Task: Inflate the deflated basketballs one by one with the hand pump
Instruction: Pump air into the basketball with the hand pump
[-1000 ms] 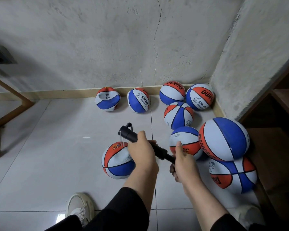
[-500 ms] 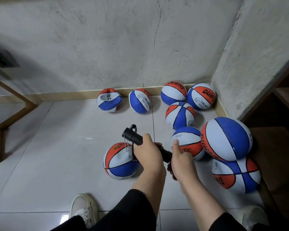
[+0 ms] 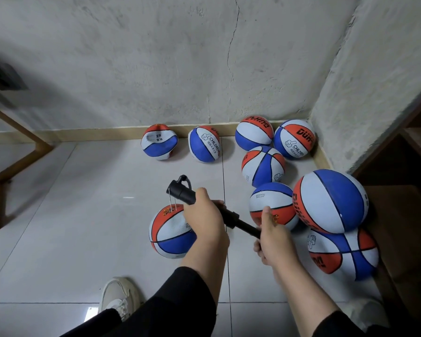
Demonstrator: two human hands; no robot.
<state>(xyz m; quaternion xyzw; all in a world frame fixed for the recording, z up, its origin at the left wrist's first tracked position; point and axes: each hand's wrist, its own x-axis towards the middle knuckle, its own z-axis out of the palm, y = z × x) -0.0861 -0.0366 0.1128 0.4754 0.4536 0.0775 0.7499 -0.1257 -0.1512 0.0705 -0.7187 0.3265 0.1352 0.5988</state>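
The hand pump (image 3: 206, 206) is held tilted above the floor tiles (image 3: 71, 227), its capped end up and to the left, its handle end down and to the right; a thin needle hose (image 3: 173, 202) hangs from the capped end down to the top of the near basketball (image 3: 168, 235), which rests on the tiles directly below the pump; whether the needle is seated in the valve cannot be told. The left hand (image 3: 208, 220) is clenched around the pump barrel; the right hand (image 3: 274, 238) grips the pump handle, with a section of black rod exposed between barrel and handle.

To the right, a large basketball (image 3: 331, 200) sits on top of a lower ball (image 3: 343, 254), touching a smaller ball (image 3: 274, 205) beside it; further back lies one ball (image 3: 263, 165), then two balls in the corner (image 3: 274, 136), against the skirting; two dented, partly flat balls (image 3: 180, 143) lie along the wall (image 3: 156, 57) to the left.

A white shoe (image 3: 118, 296) stands on the tiles at the lower edge; black sleeves (image 3: 180, 302) cover both forearms; a wooden shelf (image 3: 404, 215) stands at the right.
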